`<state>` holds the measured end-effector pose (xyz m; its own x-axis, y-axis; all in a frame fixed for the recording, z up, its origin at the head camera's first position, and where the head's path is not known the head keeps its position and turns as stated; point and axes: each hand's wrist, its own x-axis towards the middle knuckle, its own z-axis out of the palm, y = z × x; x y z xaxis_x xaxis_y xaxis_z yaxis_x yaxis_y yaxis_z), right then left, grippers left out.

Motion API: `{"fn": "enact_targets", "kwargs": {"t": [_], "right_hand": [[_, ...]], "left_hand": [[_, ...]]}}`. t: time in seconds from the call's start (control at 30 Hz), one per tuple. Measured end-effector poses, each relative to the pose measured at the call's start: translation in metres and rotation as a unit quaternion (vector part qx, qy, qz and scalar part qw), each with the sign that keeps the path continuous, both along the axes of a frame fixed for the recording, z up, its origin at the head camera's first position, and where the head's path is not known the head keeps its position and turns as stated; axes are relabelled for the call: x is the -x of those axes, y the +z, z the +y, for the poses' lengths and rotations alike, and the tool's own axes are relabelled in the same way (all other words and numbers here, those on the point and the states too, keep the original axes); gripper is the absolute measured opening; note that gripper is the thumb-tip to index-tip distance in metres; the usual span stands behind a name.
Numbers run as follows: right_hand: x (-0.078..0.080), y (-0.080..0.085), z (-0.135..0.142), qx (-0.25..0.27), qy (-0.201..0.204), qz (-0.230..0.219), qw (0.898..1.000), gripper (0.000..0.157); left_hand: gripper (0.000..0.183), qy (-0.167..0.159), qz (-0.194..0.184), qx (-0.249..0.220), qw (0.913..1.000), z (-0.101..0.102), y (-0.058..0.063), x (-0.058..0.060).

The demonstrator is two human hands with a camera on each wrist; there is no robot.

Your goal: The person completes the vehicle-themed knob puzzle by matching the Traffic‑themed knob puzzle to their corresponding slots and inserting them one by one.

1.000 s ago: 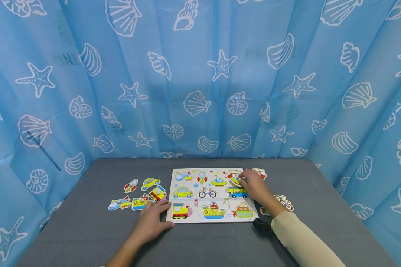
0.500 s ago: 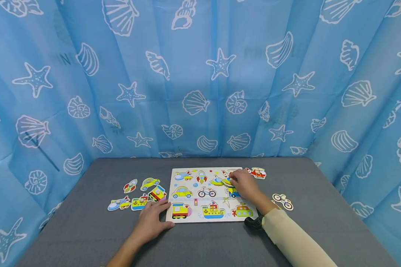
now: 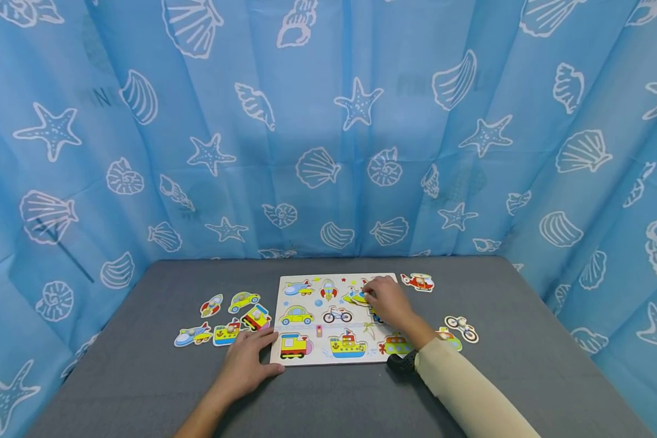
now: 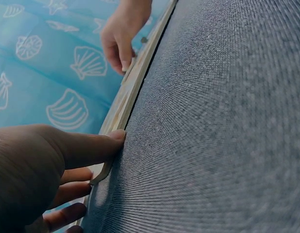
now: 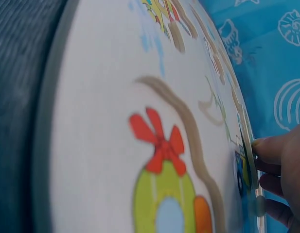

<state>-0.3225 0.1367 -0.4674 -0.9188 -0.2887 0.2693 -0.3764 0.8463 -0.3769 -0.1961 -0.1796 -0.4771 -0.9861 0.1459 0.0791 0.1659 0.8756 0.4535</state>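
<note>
My right hand [image 3: 391, 301] pinches a yellow-green flying saucer puzzle piece [image 3: 354, 300] over the saucer picture on the white puzzle board [image 3: 320, 356]. Whether the piece lies in its recess cannot be told. Its fingers hide part of the helicopter picture and most of the blue bus [image 3: 376, 315]. A small knob [image 5: 260, 206] stands by the bus in the right wrist view. At the board's near left corner rests my left hand [image 3: 246, 359]. The straight thumb [image 4: 94, 148] presses the near edge, and the other fingers lie along the left side.
Left of the board lie rocket [image 3: 212, 306], car [image 3: 244, 301], train [image 3: 256, 317], airplane [image 3: 193, 335] and ship [image 3: 227, 333] pieces. On the right are helicopter [image 3: 418, 282], bicycle [image 3: 462, 329] and partly covered submarine [image 3: 449, 338] pieces. A blue curtain [image 3: 317, 201] hangs behind the grey table [image 3: 328, 401].
My right hand has carried the saucer piece leftward from beside the helicopter picture to the saucer picture. More of the helicopter and submarine pieces shows now. The left hand keeps its place.
</note>
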Motion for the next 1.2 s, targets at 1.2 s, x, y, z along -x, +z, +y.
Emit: {"fn": "enact_targets", "kwargs": {"t": [1.2], "right_hand": [[0.001, -0.002, -0.027, 0.018, -0.044, 0.002, 0.999, 0.008]], "left_hand": [[0.066, -0.001, 0.012, 0.008, 0.9999, 0.000, 0.002, -0.002]]}}
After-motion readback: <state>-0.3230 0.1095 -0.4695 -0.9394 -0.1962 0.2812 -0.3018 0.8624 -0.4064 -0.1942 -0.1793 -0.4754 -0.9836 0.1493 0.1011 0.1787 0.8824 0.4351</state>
